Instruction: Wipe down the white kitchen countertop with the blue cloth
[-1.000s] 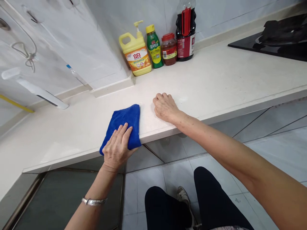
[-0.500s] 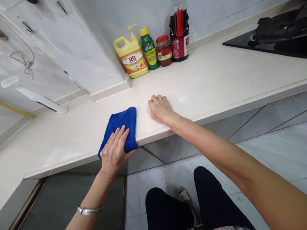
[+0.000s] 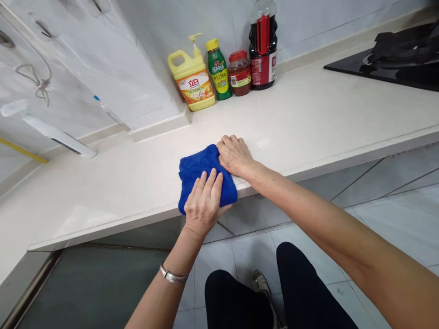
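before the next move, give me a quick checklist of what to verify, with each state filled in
1. Left hand flat on the blue cloth: ok, fingers extended across it.
2. Right hand well apart from the cloth: not ok, it is curled on the counter right at the cloth's edge.
3. Cloth wholly on the countertop: not ok, it laps over the front edge.
4. Yellow jug, green bottle, red-lidded jar and dark bottle upright, apart from the cloth: ok.
5. Surface beneath the cloth clean: cannot tell, hidden.

Grey tiled wall [image 3: 308, 18], pale tiled floor [image 3: 394, 224], dark cabinet [image 3: 99, 283].
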Motion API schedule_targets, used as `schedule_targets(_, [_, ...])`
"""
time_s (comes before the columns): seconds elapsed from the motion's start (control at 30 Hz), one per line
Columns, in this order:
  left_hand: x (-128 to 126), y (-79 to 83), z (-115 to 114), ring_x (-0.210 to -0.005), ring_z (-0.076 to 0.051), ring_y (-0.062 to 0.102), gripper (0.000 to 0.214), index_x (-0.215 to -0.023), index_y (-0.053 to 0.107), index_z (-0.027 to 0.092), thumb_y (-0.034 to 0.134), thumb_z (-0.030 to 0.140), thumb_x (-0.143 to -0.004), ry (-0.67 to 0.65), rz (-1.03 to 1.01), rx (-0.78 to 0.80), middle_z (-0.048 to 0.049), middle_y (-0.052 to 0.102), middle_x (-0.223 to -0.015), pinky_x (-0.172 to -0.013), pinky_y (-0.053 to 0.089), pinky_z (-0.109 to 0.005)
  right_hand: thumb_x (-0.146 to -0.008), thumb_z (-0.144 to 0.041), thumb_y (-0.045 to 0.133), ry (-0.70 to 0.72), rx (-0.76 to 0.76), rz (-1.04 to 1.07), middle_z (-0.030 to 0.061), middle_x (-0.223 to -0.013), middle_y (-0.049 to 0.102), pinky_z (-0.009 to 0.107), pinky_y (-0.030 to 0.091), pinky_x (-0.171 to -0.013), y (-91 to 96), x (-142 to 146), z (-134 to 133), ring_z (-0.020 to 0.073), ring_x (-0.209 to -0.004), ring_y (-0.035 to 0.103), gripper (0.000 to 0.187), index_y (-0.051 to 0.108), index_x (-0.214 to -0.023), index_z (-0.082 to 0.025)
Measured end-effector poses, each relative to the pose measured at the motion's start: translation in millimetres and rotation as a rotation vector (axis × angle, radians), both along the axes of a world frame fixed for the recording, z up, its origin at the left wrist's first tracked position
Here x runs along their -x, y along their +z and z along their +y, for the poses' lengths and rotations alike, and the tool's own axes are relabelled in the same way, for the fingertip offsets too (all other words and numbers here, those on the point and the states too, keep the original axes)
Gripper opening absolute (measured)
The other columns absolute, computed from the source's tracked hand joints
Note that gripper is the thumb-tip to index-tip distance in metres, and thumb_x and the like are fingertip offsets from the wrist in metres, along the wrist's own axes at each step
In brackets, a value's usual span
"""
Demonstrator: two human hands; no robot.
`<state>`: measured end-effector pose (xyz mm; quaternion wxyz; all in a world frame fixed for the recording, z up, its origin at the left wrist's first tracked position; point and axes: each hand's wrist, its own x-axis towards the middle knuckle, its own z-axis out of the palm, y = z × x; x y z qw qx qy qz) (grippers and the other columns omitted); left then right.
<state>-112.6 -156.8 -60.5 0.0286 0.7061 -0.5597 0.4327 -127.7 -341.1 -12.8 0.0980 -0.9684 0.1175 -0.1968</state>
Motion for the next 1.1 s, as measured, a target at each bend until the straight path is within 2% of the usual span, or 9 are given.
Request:
schedule_targets(0.17, [-4.8, 0.3, 7.7, -0.133, -0.033, 0.055, 0.073, -0.142, 0.053, 0.008, 0.069, 0.056, -0.089, -0.037, -0.007, -0.031, -0.014, 0.055, -0.146, -0.108, 0.053, -0.043, -0.094, -0.018, 0.04, 0.011, -0.011, -0.044, 0.017, -0.126, 0.064, 0.046, 0.041, -0.096, -8.5, -0.2, -8.5, 0.0336, -0.116, 0.053, 0.035, 0.066, -0.116, -0.012])
schedule_targets(0.37, [-19.1, 2.6, 27.5, -0.134, -0.03, 0.054, 0.072, -0.14, 0.055, 0.009, 0.054, 0.066, -0.095, -0.16, -0.054, -0.038, -0.0131, 0.055, -0.145, -0.111, 0.052, -0.041, -0.087, -0.015, 0.045, 0.039, -0.155, -0.139, 0.0134, -0.116, 0.069, 0.042, 0.045, -0.097, -21.1, -6.7, -25.4, 0.0279, -0.107, 0.058, 0.03, 0.07, -0.104, -0.016])
schedule_targets(0.5, [-31.7, 4.6, 49.7, -0.135, -0.029, 0.053, 0.066, -0.141, 0.054, 0.01, 0.054, 0.06, -0.097, -0.198, -0.041, -0.045, -0.0121, 0.055, -0.146, -0.111, 0.053, -0.041, -0.085, -0.016, 0.047, 0.04, -0.21, -0.183, 0.0124, -0.11, 0.07, 0.044, 0.046, -0.095, -26.0, -11.0, -30.3, 0.0282, -0.105, 0.059, 0.027, 0.072, -0.096, -0.019])
schedule_targets(0.63, [-45.4, 8.6, 74.9, -0.137, -0.028, 0.051, 0.063, -0.142, 0.054, 0.01, 0.057, 0.055, -0.098, -0.201, -0.018, -0.071, -0.0116, 0.054, -0.147, -0.112, 0.053, -0.041, -0.083, -0.015, 0.049, 0.049, -0.245, -0.194, 0.0111, -0.11, 0.07, 0.045, 0.048, -0.094, -27.0, -11.2, -31.4, 0.0287, -0.104, 0.06, 0.026, 0.072, -0.095, -0.02])
schedule_targets(0.77, [-58.3, 14.2, 96.4, -0.137, -0.028, 0.051, 0.069, -0.146, 0.049, 0.01, 0.055, 0.059, -0.097, -0.186, 0.0, -0.098, -0.0128, 0.055, -0.146, -0.112, 0.053, -0.042, -0.082, -0.013, 0.048, 0.059, -0.23, -0.203, 0.0117, -0.11, 0.07, 0.046, 0.048, -0.094, -26.9, -9.8, -31.7, 0.0287, -0.104, 0.06, 0.027, 0.071, -0.094, -0.02])
schedule_targets(0.93, [-72.7, 18.5, 120.9, -0.136, -0.028, 0.053, 0.075, -0.155, 0.036, 0.015, 0.06, 0.055, -0.096, -0.144, 0.031, -0.149, -0.0115, 0.055, -0.146, -0.112, 0.053, -0.042, -0.082, -0.013, 0.048, 0.057, -0.217, -0.199, 0.0126, -0.11, 0.07, 0.046, 0.048, -0.095, -26.2, -7.4, -31.4, 0.0295, -0.105, 0.061, 0.027, 0.071, -0.095, -0.019])
schedule_targets(1.1, [-89.6, 18.8, 149.4, -0.136, -0.029, 0.052, 0.079, -0.156, 0.035, 0.014, 0.066, 0.053, -0.094, -0.107, 0.042, -0.171, -0.013, 0.053, -0.148, -0.113, 0.051, -0.043, -0.082, -0.014, 0.047, 0.066, -0.212, -0.204, 0.0123, -0.111, 0.071, 0.047, 0.048, -0.097, -27.1, -6.6, -31.3, 0.0293, -0.106, 0.061, 0.027, 0.07, -0.096, -0.019])
